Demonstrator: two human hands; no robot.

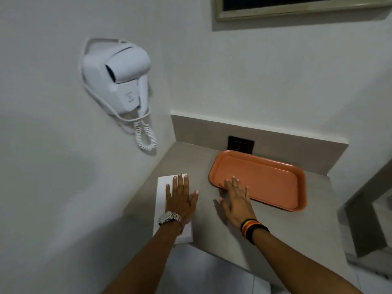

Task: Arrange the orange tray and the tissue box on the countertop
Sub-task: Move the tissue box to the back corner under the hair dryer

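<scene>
The white tissue box [164,187] lies flat along the left edge of the grey countertop [212,225], against the side wall. My left hand [181,198] rests palm down on top of it with the fingers spread. The empty orange tray [265,179] sits toward the back right of the counter, close to the backsplash. My right hand [235,200] lies flat with its fingers apart, and the fingertips touch the tray's near left rim.
A white wall-mounted hair dryer [123,81] with a coiled cord hangs on the left wall above the counter. A dark power socket [240,145] sits in the backsplash just behind the tray. A framed mirror edge [297,9] is at the top.
</scene>
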